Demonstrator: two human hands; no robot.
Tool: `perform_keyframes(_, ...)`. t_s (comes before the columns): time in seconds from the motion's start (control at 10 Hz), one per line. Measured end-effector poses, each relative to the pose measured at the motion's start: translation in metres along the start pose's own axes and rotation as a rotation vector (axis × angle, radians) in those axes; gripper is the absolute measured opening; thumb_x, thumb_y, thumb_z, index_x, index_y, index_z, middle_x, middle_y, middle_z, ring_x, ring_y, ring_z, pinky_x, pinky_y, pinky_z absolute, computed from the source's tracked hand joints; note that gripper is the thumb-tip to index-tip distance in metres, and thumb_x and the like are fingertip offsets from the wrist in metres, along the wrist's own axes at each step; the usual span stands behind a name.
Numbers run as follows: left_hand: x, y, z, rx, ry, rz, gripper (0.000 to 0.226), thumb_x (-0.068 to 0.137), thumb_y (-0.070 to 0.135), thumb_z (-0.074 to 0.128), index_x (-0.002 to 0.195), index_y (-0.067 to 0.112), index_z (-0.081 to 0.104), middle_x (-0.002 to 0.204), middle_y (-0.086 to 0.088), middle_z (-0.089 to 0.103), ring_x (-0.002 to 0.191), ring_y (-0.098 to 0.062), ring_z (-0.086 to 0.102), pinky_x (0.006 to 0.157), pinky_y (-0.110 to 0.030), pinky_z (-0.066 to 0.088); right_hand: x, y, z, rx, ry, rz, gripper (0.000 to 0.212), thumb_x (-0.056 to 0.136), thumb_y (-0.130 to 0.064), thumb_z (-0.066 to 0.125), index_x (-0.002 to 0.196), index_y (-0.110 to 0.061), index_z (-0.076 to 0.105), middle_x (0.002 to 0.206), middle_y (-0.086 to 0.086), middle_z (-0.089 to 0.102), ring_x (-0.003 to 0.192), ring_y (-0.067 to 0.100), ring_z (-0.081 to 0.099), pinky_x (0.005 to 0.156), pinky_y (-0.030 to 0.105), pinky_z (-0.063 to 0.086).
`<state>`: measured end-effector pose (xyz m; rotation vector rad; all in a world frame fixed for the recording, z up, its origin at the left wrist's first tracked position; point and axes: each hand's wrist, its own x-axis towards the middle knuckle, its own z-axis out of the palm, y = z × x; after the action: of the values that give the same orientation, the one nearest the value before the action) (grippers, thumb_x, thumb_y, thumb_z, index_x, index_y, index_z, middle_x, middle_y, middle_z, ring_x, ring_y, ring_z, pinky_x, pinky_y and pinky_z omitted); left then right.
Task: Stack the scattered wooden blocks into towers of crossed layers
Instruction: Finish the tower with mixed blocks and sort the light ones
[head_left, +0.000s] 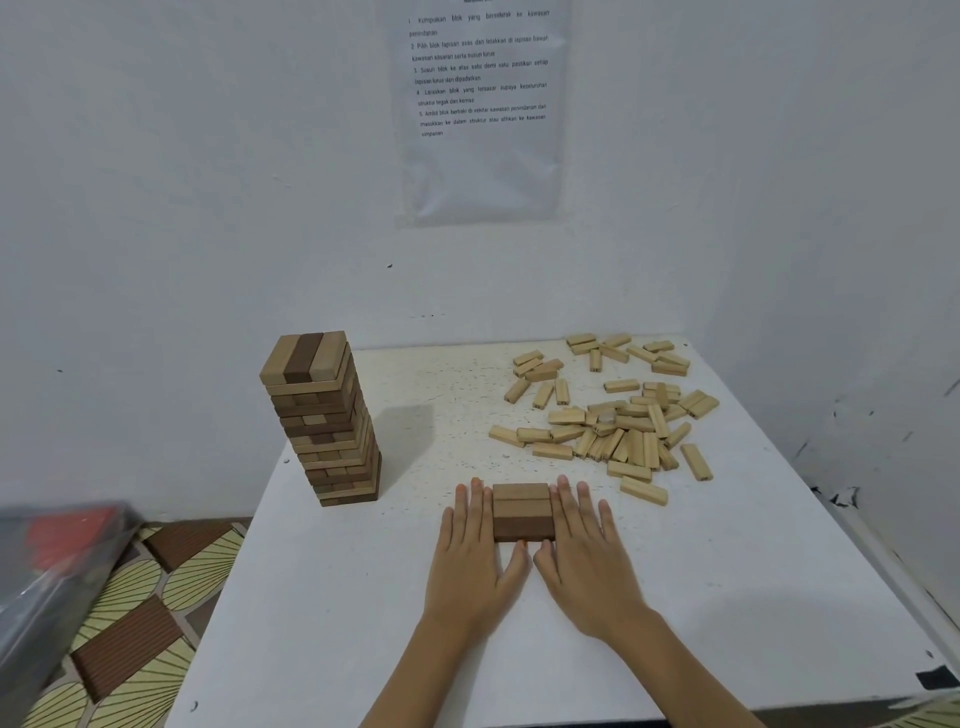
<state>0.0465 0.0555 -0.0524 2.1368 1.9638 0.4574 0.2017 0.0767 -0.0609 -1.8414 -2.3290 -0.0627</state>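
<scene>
The left hand (475, 551) and right hand (582, 545), fingers straight and together, are pressing the flat brown three-block wooden layer (522, 512) from both sides, so equal gentle pressure should be squaring it.

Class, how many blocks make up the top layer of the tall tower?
3, side by side on the tower: a pale left block, a dark middle block, a pale right block. None seems hidden.
</scene>
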Motion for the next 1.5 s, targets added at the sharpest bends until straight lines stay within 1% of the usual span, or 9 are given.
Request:
perform_keyframes(0.6,-0.002,0.001,0.001,-0.023,0.052,-0.037,0.084,0.081,0.06,0.003,0.149,0.017,-0.019,0.154,0.004,-0.028,0.145,-0.012,-0.024,0.11,-0.019,-0.027,-0.003,0.001,0.0,0.123,-0.091,-0.006,0.069,0.101,-0.04,0.005,0.141,0.0,0.043,0.147,0.014,0.044,0.136,0.03,0.042,0.112,0.039,0.01)
perform_keyframes(0.7,-0.005,-0.001,-0.004,-0.13,0.074,-0.028,0.083,0.09,0.054,0.028,0.151,0.024,-0.019,0.153,0.008,-0.033,0.142,-0.006,-0.029,0.112,-0.019,-0.021,-0.001,0.005,-0.003,0.225,-0.04,-0.04,0.072,0.092,-0.046,0.014,0.152,-0.008,0.014,0.16,0.003,0.014,0.148,0.02,0.011,0.117,0.032,-0.005)
perform_keyframes(0.8,-0.007,-0.002,-0.013,-0.339,0.097,0.027,0.077,0.087,0.051,0.046,0.149,0.042,0.002,0.157,0.02,-0.019,0.143,0.004,-0.02,0.116,-0.023,-0.006,0.0,0.01,-0.007,0.464,-0.065,-0.054,0.071,0.093,-0.043,0.03,0.154,-0.024,0.0,0.158,-0.014,-0.008,0.146,0.003,-0.013,0.119,0.027,-0.012)
perform_keyframes(0.9,-0.003,-0.011,-0.024,-0.551,0.107,0.073,0.054,0.082,0.054,0.052,0.131,0.046,0.034,0.158,0.025,0.003,0.145,0.005,-0.001,0.115,-0.028,0.009,0.0,0.014,-0.013,0.655,0.011,-0.043,0.061,0.092,-0.029,0.054,0.144,-0.041,0.024,0.158,-0.021,0.01,0.147,0.0,0.003,0.12,0.028,-0.001)
perform_keyframes(1.0,0.004,-0.021,-0.032,-0.559,0.044,0.144,0.042,0.084,0.046,0.062,0.122,0.041,0.045,0.155,0.03,0.01,0.144,0.006,0.003,0.114,-0.028,0.014,0.004,0.019,-0.018,0.584,0.024,-0.123,0.046,0.088,-0.038,0.057,0.13,-0.043,0.038,0.156,-0.025,0.013,0.145,-0.001,0.005,0.112,0.026,0.005)
perform_keyframes(1.1,0.012,-0.025,-0.038,-0.468,-0.037,0.206,0.04,0.083,0.045,0.066,0.119,0.039,0.048,0.154,0.031,0.013,0.144,0.009,0.0,0.116,-0.027,0.013,0.013,0.023,-0.027,0.527,-0.008,-0.167,0.038,0.086,-0.047,0.058,0.122,-0.041,0.046,0.154,-0.028,0.013,0.143,-0.003,0.001,0.106,0.027,0.006)
perform_keyframes(1.3,0.028,-0.035,-0.042,-0.395,-0.095,0.248,0.035,0.081,0.044,0.067,0.112,0.037,0.052,0.152,0.023,0.031,0.144,0.008,0.005,0.117,-0.027,0.015,0.029,0.03,-0.032,0.349,-0.079,-0.299,0.062,0.081,-0.063,0.043,0.135,-0.032,0.044,0.15,-0.022,0.03,0.145,0.003,0.008,0.109,0.029,0.006)
perform_keyframes(1.4,0.033,-0.038,-0.042,-0.417,-0.097,0.261,0.031,0.08,0.043,0.069,0.104,0.036,0.051,0.137,0.021,0.048,0.139,0.009,0.021,0.112,-0.027,0.027,0.031,0.031,-0.03,0.389,-0.064,-0.294,0.05,0.083,-0.056,0.051,0.126,-0.031,0.05,0.146,-0.019,0.039,0.143,0.005,0.019,0.107,0.027,0.008)
perform_keyframes(1.5,0.039,-0.04,-0.042,-0.437,-0.076,0.33,0.032,0.078,0.041,0.074,0.101,0.027,0.055,0.121,0.012,0.058,0.124,0.005,0.043,0.1,-0.021,0.037,0.03,0.031,-0.027,0.411,-0.057,-0.292,0.056,0.084,-0.054,0.054,0.133,-0.03,0.048,0.145,-0.019,0.04,0.14,0.002,0.022,0.105,0.023,0.008)
